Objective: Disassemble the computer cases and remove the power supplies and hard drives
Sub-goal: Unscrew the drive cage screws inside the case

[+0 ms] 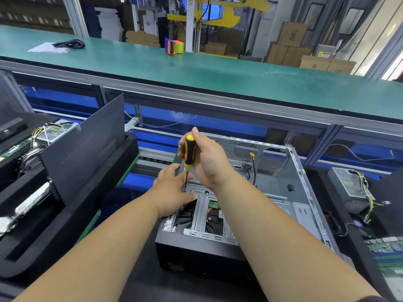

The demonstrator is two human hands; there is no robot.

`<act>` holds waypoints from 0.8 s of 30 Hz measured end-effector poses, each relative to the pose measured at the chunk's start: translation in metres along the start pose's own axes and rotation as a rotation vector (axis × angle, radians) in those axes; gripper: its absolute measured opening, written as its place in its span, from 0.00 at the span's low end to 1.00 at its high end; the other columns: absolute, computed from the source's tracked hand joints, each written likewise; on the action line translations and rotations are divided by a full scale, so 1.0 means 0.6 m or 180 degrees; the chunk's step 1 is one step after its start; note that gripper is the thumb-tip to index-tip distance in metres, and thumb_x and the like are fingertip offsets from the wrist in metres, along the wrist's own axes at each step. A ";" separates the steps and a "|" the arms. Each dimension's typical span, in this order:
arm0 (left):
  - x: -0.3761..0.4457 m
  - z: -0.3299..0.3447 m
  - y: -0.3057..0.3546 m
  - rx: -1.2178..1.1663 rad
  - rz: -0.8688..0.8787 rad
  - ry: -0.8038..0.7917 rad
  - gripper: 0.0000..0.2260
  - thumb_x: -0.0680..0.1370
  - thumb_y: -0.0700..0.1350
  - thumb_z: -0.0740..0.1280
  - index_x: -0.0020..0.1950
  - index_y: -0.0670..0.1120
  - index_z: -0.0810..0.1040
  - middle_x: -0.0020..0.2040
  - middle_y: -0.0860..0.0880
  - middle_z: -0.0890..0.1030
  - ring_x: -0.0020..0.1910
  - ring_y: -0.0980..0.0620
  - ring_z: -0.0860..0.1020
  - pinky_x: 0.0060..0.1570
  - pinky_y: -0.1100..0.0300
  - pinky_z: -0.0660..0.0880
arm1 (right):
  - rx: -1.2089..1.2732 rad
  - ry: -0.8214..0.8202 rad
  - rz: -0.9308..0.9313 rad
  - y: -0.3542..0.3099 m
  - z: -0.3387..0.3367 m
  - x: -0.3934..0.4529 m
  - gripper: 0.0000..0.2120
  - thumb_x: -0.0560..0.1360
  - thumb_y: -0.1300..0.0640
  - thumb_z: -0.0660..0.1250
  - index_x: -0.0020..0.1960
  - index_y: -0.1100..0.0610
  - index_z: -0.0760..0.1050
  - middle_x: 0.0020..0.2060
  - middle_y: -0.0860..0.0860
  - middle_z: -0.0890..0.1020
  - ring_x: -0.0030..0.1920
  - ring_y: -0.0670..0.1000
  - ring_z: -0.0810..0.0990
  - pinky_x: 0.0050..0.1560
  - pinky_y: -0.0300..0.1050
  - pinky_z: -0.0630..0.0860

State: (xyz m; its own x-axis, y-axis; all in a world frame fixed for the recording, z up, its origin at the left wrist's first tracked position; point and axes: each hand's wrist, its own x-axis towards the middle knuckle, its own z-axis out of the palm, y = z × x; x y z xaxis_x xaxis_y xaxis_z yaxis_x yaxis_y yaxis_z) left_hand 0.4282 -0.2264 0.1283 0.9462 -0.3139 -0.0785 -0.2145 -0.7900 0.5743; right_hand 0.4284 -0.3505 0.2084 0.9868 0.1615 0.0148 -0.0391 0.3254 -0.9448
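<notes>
Gripping the screwdriver (189, 151) — right hand (207, 159); left hand (172, 190) steadies its shaft.

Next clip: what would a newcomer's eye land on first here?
At centre, the right hand grips a yellow-and-black screwdriver upright, its tip on a screw in the open computer case, while the left hand steadies the shaft. Behind runs a long green workbench; a removed power supply sits at right.
</notes>
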 end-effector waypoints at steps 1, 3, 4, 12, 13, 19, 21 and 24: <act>0.000 0.000 0.000 0.0020 -0.0003 -0.0002 0.24 0.74 0.60 0.69 0.69 0.61 0.69 0.75 0.56 0.55 0.74 0.47 0.54 0.73 0.46 0.59 | -0.0069 -0.0038 0.0020 0.000 0.001 0.000 0.21 0.85 0.50 0.54 0.42 0.59 0.77 0.36 0.51 0.78 0.38 0.50 0.75 0.48 0.46 0.73; 0.000 -0.001 0.001 0.0075 -0.0008 -0.0011 0.25 0.74 0.60 0.68 0.70 0.62 0.68 0.75 0.55 0.55 0.74 0.46 0.54 0.73 0.44 0.60 | -0.0153 -0.0058 0.0040 0.001 0.004 0.000 0.23 0.85 0.49 0.52 0.40 0.59 0.77 0.35 0.51 0.77 0.36 0.49 0.73 0.46 0.45 0.71; 0.000 -0.002 0.001 0.0104 0.0001 -0.0006 0.25 0.74 0.61 0.68 0.70 0.62 0.68 0.75 0.55 0.55 0.74 0.46 0.54 0.73 0.44 0.60 | -0.0142 -0.0050 0.0049 0.001 0.005 0.000 0.24 0.85 0.48 0.52 0.40 0.59 0.77 0.33 0.51 0.76 0.35 0.49 0.71 0.44 0.44 0.70; -0.004 -0.006 0.002 0.0542 0.0036 -0.0143 0.30 0.76 0.63 0.64 0.76 0.59 0.60 0.79 0.54 0.46 0.77 0.48 0.45 0.75 0.45 0.54 | 0.0287 0.0064 0.0074 0.005 0.004 -0.001 0.21 0.81 0.40 0.55 0.46 0.57 0.74 0.30 0.49 0.73 0.31 0.47 0.69 0.38 0.40 0.69; -0.006 -0.006 0.001 0.0540 0.0039 -0.0134 0.32 0.76 0.64 0.64 0.77 0.58 0.58 0.79 0.54 0.45 0.78 0.48 0.44 0.75 0.44 0.54 | 0.0316 0.0069 0.0100 0.005 0.002 0.000 0.20 0.79 0.39 0.58 0.46 0.56 0.72 0.30 0.49 0.73 0.31 0.47 0.69 0.38 0.39 0.70; -0.026 -0.021 -0.007 -0.0197 0.0264 0.0508 0.24 0.71 0.60 0.72 0.65 0.61 0.70 0.72 0.57 0.60 0.73 0.52 0.55 0.71 0.49 0.62 | -0.0024 0.0195 -0.0056 0.004 -0.011 0.001 0.13 0.83 0.48 0.59 0.45 0.55 0.69 0.33 0.47 0.77 0.34 0.48 0.75 0.44 0.45 0.72; -0.030 -0.026 -0.009 -0.0050 0.0272 0.0556 0.17 0.71 0.58 0.73 0.57 0.61 0.74 0.70 0.57 0.63 0.73 0.52 0.56 0.70 0.49 0.62 | -0.0153 0.0188 -0.0096 0.002 -0.014 0.002 0.13 0.83 0.49 0.60 0.44 0.55 0.73 0.35 0.47 0.78 0.37 0.47 0.76 0.47 0.46 0.72; -0.032 -0.031 -0.009 0.0245 0.0338 0.0538 0.15 0.72 0.59 0.72 0.56 0.59 0.77 0.72 0.56 0.63 0.73 0.51 0.55 0.72 0.46 0.61 | -0.0591 0.0197 -0.0120 -0.001 -0.016 0.003 0.16 0.83 0.47 0.59 0.45 0.53 0.80 0.41 0.46 0.81 0.44 0.47 0.77 0.51 0.46 0.71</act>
State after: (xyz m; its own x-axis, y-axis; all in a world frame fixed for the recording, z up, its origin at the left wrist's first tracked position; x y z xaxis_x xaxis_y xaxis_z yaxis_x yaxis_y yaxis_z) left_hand 0.4157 -0.2063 0.1420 0.9431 -0.3099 0.1207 -0.3269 -0.7971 0.5076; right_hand 0.4317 -0.3596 0.2055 0.9950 0.0930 0.0366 0.0222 0.1518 -0.9882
